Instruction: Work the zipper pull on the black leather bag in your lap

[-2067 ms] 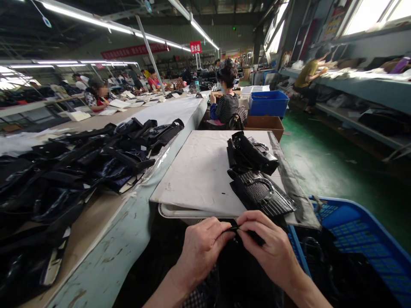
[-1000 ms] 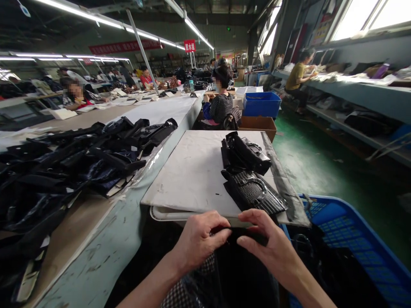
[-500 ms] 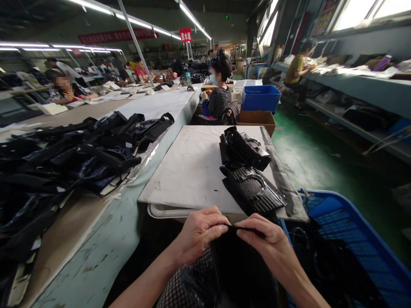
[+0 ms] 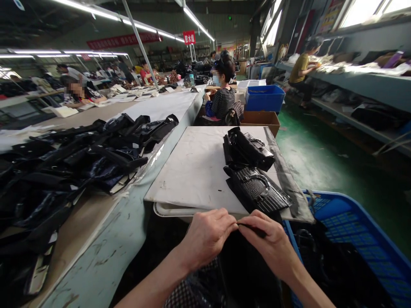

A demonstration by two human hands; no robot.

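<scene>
Across my lap lies a black bag, dark and partly lost in shadow. My left hand is closed on its top edge, knuckles up, fingertips curled over the material. Right beside it, my right hand pinches the same edge between thumb and fingers. The fingertips of both hands almost meet. Checked cloth shows below my left forearm. Just beyond my hands, a ribbed black handbag with a looped handle rests on the white-covered table. Another black handbag lies behind it.
A blue plastic basket holding black bags stands at my right. Black bag pieces are heaped on the long bench to the left. Ahead sits a co-worker in a striped top, near a blue bin and a cardboard box.
My left hand has slid toward my right hand along the bag's edge, and its fingers have curled further over. The right hand keeps its pinch. The view has shifted slightly left.
</scene>
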